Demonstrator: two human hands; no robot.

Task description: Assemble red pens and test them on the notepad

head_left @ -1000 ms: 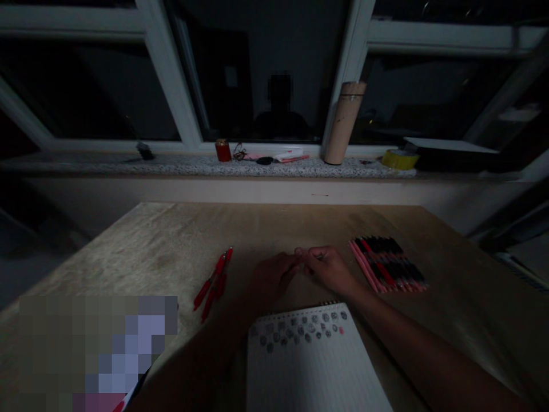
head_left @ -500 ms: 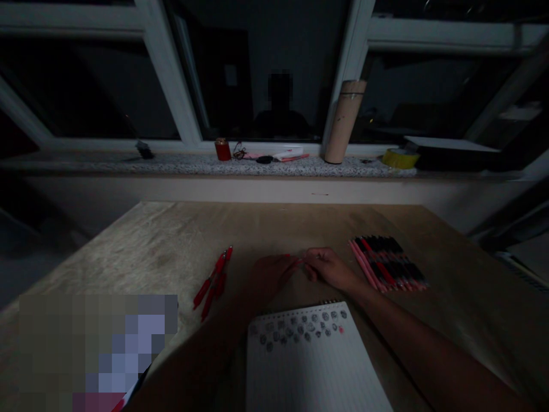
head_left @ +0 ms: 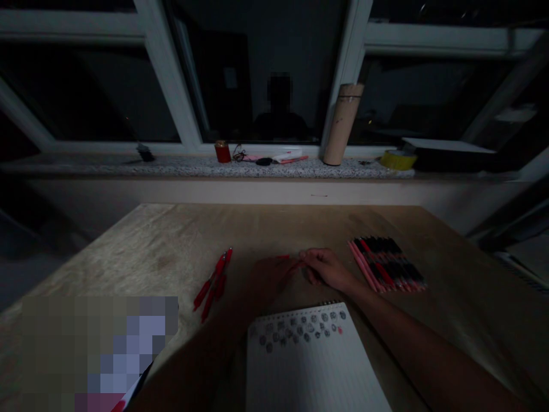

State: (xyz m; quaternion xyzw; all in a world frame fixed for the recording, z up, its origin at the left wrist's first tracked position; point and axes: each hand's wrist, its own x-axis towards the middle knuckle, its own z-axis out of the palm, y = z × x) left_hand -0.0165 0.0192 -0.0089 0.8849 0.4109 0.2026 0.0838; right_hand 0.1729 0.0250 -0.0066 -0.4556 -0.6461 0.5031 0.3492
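My left hand (head_left: 271,274) is closed around a red pen (head_left: 283,257), of which only short red parts show between the fingers. My right hand (head_left: 322,266) pinches at the pen's other end, its fingertips meeting those of the left; dim light hides exactly what they grip. Just below both hands lies a spiral notebook (head_left: 317,372), its ruled page carrying rows of dark scribbled circles and one red mark. Several red pens (head_left: 213,283) lie loosely left of my left hand. To the right of my right hand, black, red and pink pens (head_left: 388,264) lie side by side in a row.
Beyond the table (head_left: 180,229), a granite windowsill (head_left: 184,166) holds a red jar (head_left: 222,152), a tall wood-coloured cylinder (head_left: 343,126), yellow tape (head_left: 398,160) and a dark box (head_left: 450,155). A blurred patch (head_left: 98,355) covers the near left corner.
Both hands stay together over the same spot, with only slight finger movement. The view has shifted slightly; the pens and notebook lie as before.
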